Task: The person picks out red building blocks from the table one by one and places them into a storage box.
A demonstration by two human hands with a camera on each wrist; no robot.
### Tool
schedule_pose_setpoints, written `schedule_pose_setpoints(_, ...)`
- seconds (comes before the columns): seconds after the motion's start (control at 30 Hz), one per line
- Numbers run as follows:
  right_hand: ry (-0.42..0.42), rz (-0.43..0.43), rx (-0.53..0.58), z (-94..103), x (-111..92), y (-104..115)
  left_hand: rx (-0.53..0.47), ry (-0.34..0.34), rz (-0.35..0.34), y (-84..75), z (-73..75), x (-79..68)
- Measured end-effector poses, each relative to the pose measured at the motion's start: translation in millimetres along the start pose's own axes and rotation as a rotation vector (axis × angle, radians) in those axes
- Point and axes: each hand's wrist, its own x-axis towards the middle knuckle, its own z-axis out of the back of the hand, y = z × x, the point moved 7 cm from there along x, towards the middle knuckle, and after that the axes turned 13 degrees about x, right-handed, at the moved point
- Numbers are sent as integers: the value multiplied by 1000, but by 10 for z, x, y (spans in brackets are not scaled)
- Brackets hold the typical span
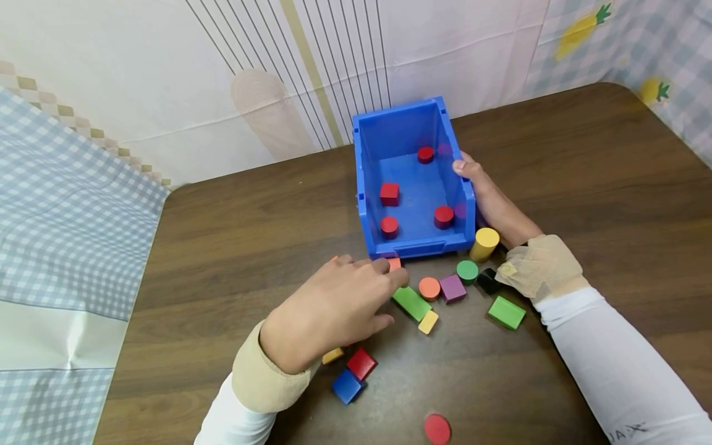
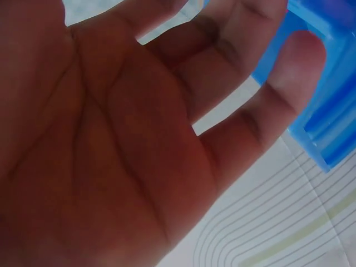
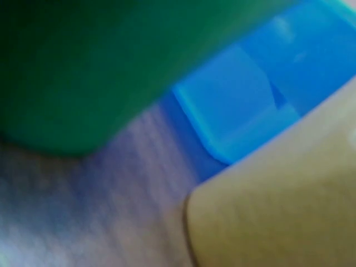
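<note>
A blue plastic bin (image 1: 360, 179) stands near the back edge of the table, with several red wooden blocks inside, among them a red square block (image 1: 389, 194). My right hand (image 1: 495, 201) grips the bin's right wall, thumb over the rim. My left hand (image 1: 334, 303) hovers palm down in front of the bin, over loose blocks. Its palm (image 2: 128, 139) is bare in the left wrist view, with the fingers loosely bent. An orange block (image 1: 394, 264) lies by its fingertips, partly hidden. Close to the hand is a long green block (image 1: 411, 303).
Beside my right wrist stand a yellow cylinder (image 1: 484, 245) and a black block (image 1: 488, 281). A green disc (image 1: 467, 271), purple block (image 1: 453, 288) and orange disc (image 1: 429, 288) lie before the bin. Nearer are a red block (image 1: 361, 363), blue block (image 1: 347, 387) and red disc (image 1: 437, 429).
</note>
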Motion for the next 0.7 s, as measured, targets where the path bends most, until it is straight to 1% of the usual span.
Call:
schedule_pose_setpoints(0.2, 5, 11, 6, 5, -3, 30, 14, 3, -21, -99, -11, 2)
schedule_pose_setpoints(0.37, 5, -8, -23, 16, -12, 29, -41, 62, -52, -181, -47, 17)
schedule_pose_setpoints(0.47, 3, 4, -26, 16, -9, 42, -63, 81, -67, -224, -58, 14)
schedule_pose_setpoints(0.57, -6, 24, -21, 14, -2, 49, -64, 83, -66, -246, -60, 4)
schedule_pose_setpoints(0.7, -4, 21, -16, -19, 2, 25, -69, 97, -52, -236, -62, -30)
